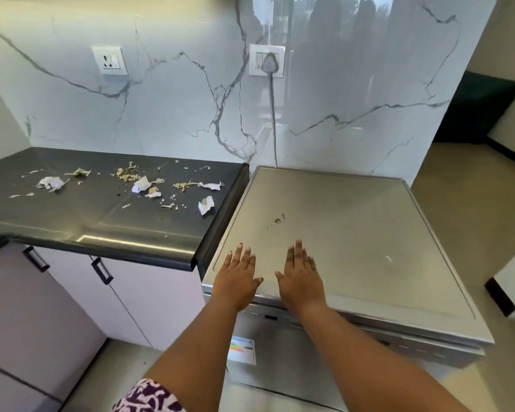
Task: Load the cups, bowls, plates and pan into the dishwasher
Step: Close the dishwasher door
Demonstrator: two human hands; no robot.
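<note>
Head view: left hand (237,278) and right hand (301,278) flat, empty-gripped, on closed dishwasher (354,233) top.

left hand (235,278) flat | right hand (302,278) flat | both on dishwasher (354,233) top

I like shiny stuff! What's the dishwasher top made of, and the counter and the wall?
Dishwasher top: looks like brushed steel, grey with a dull sheen.
Counter: dark, polished, maybe stone; light glints along its edge.
Wall: glossy marble-look slab, white with grey veins and reflections.
</note>
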